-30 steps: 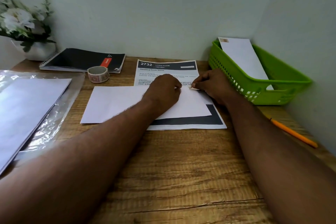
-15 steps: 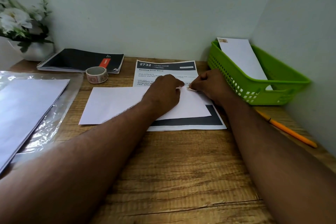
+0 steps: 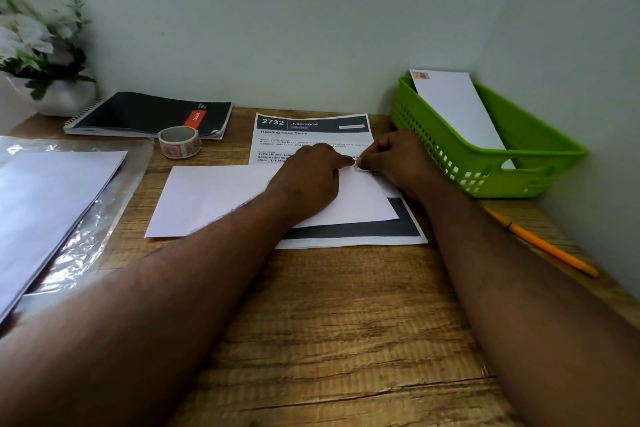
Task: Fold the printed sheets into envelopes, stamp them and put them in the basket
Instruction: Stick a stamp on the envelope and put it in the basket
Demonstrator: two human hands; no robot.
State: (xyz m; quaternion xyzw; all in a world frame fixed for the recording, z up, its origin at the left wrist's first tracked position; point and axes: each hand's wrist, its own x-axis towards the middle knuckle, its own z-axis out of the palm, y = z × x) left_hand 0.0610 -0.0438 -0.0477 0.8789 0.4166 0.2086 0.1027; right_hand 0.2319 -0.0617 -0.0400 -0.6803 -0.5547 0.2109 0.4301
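Left hand: your left hand (image 3: 311, 177) rests on the folded sheet (image 3: 221, 198), fingers curled, the forefinger stretched out to the stamp (image 3: 356, 166) at the sheet's far right corner.
Right hand: your right hand (image 3: 398, 158) meets the left at that same corner; its fingers are pressed together and pinch the stamp against the paper.
Folded sheet: white and blank on top, it lies flat on the bench (image 3: 329, 322), left of the basket (image 3: 485, 156) and near it.
Printed sheet: the printed sheet (image 3: 311, 128) lies under the folded sheet, its dark header showing beyond the far edge and a dark band showing at the near edge.
Basket: green, in the bench's far right corner against the wall; a stamped envelope (image 3: 457, 107) leans inside it.
Stamp roll: the stamp roll (image 3: 179, 142) stands left of the printed sheet, far left of the basket, touching the notebook (image 3: 149, 113).
Paper stack: the paper stack (image 3: 45, 204) lies on clear plastic at the bench's left edge, well apart from the basket.
Pencil: an orange pencil (image 3: 543, 244) lies just this side of the basket, along the right wall.
Plant: a white-flowered plant (image 3: 34, 52) stands in the far left corner.
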